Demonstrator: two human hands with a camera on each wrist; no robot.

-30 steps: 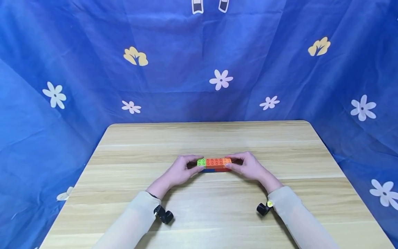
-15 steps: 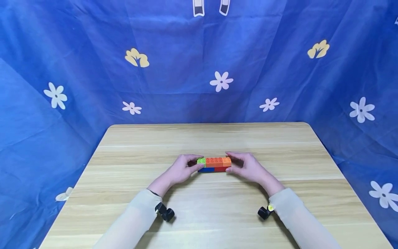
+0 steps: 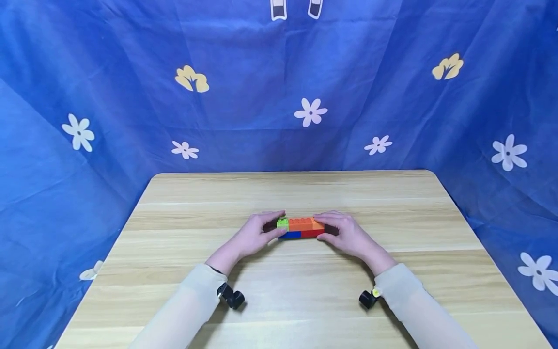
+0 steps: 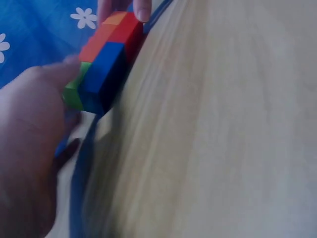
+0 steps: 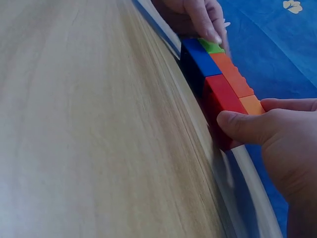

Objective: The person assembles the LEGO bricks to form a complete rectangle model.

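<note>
A two-layer bar of toy building bricks lies between both hands at mid-table. Its lower layer shows a blue brick [image 3: 291, 235] and a red brick [image 5: 225, 96]. On top sit a green brick [image 3: 282, 223], an orange-red brick [image 3: 301, 224] and a light orange brick [image 5: 252, 105]. My left hand [image 3: 252, 236] holds the left end, thumb in front by the green and blue bricks, fingers behind. The right hand [image 3: 350, 235] grips the other end, its thumb pressed on the red brick. Fingers at the back are partly hidden in the head view.
The light wooden table [image 3: 301, 291] extends around the bricks on all sides. A blue cloth [image 3: 244, 97] with flower prints hangs behind and beside it. Small black wrist cameras [image 3: 231, 296] are fixed at the sleeve cuffs.
The bar has shifted slightly away from me and shows more of its blue and red front faces. My right thumb has gone from the top layer down to the red brick.
</note>
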